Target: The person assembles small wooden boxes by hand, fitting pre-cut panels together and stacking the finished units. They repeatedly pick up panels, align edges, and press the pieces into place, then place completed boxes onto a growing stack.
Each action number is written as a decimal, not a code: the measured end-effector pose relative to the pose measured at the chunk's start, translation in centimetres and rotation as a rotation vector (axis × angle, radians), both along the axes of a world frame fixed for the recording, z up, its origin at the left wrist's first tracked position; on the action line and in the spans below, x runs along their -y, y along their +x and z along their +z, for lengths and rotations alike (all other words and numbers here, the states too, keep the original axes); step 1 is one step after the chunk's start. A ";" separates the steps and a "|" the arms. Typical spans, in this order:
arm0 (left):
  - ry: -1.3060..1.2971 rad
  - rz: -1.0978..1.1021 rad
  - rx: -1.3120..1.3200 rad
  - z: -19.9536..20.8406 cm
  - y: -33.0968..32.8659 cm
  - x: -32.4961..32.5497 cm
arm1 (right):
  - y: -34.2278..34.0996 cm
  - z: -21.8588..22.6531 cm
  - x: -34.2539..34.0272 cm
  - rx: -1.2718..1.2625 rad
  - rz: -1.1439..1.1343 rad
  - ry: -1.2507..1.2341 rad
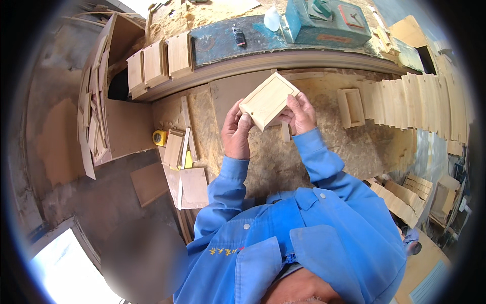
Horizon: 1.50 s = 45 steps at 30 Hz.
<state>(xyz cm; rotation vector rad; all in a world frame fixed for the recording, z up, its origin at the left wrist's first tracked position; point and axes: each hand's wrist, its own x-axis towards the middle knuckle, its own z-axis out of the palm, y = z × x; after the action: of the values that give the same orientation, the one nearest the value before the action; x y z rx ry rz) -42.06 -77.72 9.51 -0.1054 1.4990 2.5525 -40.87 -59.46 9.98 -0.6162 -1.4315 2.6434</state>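
Observation:
Above the workbench [283, 162] I hold a small pale wooden box [269, 97], tilted, with a framed flat panel facing up. A small dark hole shows near its left corner. My left hand [237, 131] grips the left end, its thumb against the near edge and its fingers partly behind. At the right end my right hand [299, 112] is closed round the box, its thumb on the upper face. The underside of the box is hidden. Just beneath it, partly covered by my right hand, a narrow wood strip [286, 133] lies on the bench.
To the right stands a long row of wooden boxes [410, 104], with an open tray-like box [351, 108] at its near end. Wood panels [174, 147], a yellow tape measure [159, 137] and strips lie left. Stacked panels [154, 63] and a teal machine [326, 28] line the back.

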 end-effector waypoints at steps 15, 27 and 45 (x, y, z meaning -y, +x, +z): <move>0.180 -0.048 0.223 -1.3 -0.5 0.6 | 0.6 2.6 2.2 -0.276 0.009 0.566; 0.484 -0.589 0.457 -1.8 -0.2 0.0 | -3.1 -1.3 -3.0 -0.282 0.680 -0.147; -0.262 -0.134 0.183 -0.2 -8.9 -5.4 | -7.1 -4.2 -2.7 0.177 0.207 0.026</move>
<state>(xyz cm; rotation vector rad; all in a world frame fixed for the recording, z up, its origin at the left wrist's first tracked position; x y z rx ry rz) -50.94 -72.32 9.33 -0.2568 1.6965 2.1690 -47.94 -56.76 5.81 -0.7551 -1.6586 2.7804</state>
